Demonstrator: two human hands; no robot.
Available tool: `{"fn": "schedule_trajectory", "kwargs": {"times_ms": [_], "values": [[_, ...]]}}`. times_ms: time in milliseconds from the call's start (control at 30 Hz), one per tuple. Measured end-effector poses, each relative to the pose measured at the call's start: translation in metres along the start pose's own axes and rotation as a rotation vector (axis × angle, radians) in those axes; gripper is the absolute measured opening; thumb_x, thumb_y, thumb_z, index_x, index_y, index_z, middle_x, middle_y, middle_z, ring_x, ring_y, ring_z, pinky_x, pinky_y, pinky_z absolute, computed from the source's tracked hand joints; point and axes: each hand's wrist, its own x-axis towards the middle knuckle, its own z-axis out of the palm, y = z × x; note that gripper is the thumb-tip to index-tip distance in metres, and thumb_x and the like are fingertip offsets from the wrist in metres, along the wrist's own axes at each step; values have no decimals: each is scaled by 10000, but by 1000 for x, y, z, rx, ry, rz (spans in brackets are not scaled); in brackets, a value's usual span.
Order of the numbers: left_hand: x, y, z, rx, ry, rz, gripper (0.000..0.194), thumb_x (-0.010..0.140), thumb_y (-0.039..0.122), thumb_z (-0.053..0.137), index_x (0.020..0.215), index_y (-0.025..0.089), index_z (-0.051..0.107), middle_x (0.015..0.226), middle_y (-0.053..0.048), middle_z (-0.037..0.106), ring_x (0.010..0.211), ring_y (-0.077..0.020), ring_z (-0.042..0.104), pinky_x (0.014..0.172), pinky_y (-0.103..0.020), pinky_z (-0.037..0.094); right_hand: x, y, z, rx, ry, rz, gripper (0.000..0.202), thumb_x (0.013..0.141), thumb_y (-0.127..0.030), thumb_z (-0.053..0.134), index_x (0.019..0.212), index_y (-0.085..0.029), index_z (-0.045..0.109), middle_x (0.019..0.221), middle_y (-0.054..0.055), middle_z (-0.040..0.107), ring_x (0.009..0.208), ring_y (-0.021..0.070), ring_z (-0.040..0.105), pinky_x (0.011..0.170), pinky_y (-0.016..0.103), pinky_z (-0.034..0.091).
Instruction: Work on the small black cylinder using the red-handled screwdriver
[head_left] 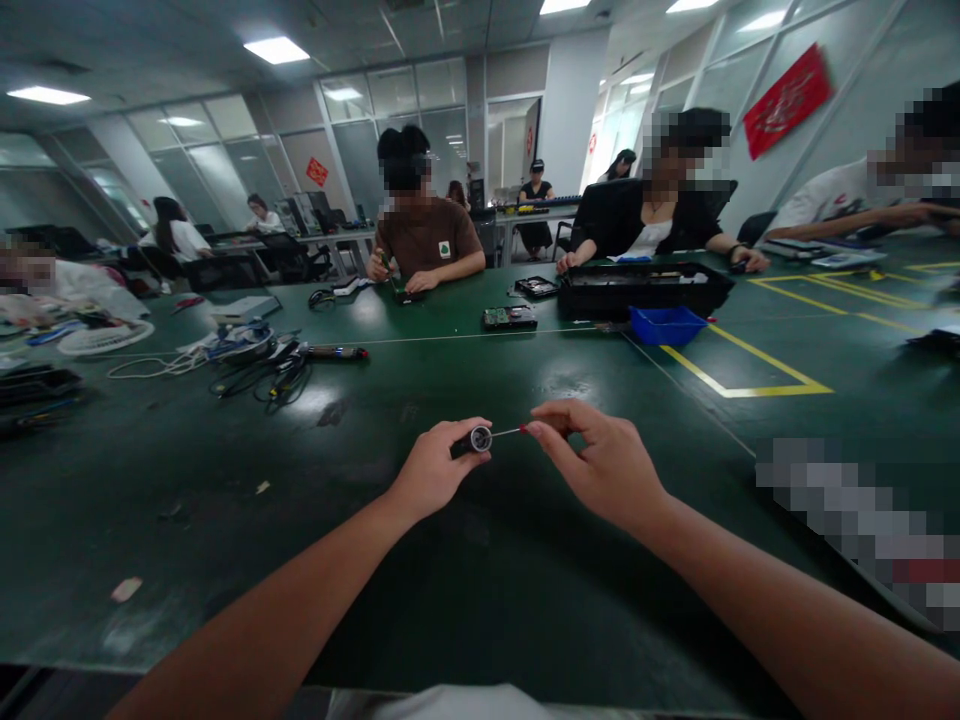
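Left hand (442, 465): fingers and thumb curled around a short dark cylinder with a silver-rimmed round end (480, 438); grip closed on it.
Right hand (604, 455): finger and thumb pinched on the red end of a thin silver metal rod (506, 432); grip closed on the rod.
Where: cylinder and rod both in front of the wearer, over the near-middle part of the dark green surface (450, 610).
Hidden: most of the cylinder's body behind the left fingers, its far end out of sight; the red end mostly covered by the right fingertips.
Hard to make out: whether the rod's left tip touches the silver rim or only overlaps it; detail inside the round end too small to read.
Cut off: both forearms at the frame's lower part; a pixelated flat slab (862, 530) at the right edge, face blurred out.
Cylinder's aim: round end toward the camera and slightly right; long axis strongly foreshortened, running back leftward into the hand.
Rod's line: nearly level crosswise, red end right and a little higher, bare tip left at the rim.
Farther off: tangled dark and pale cables (262, 360) left; blue plastic tray (667, 326) right, against a long black box (645, 290).
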Motion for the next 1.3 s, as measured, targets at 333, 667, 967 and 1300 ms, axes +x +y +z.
{"fn": "schedule_trajectory", "kwargs": {"times_ms": [333,667,967,1300], "values": [[0,0,0,27,-34,30,367,851,273,714,1211,331,670,1184,1,688,1120,-239,601,1010,-389,440,-2,0,5,-22,-89,-2,278,1017,-333,397,1071,-205,637,760,24,699,591,161,626,586,293,441],[1,-1,-1,74,-23,54,352,866,242,696,1213,290,660,1160,-13,693,1088,-228,609,980,-386,453,-3,-4,5,14,-163,59,281,1025,-348,380,1192,-193,545,758,21,672,605,172,609,588,306,434],[2,1,-5,64,8,37,356,862,193,698,1203,286,657,1135,2,694,1077,-211,608,966,-364,446,-5,-3,10,98,-175,-40,301,975,-247,469,1269,-193,496,990,76,683,843,199,658,732,337,502],[2,-1,-3,78,-35,65,350,869,217,698,1208,295,654,1121,0,691,1061,-214,607,949,-370,440,-5,-3,8,89,-201,55,245,993,-293,446,1214,-192,481,788,15,647,613,159,581,560,287,423]]}}
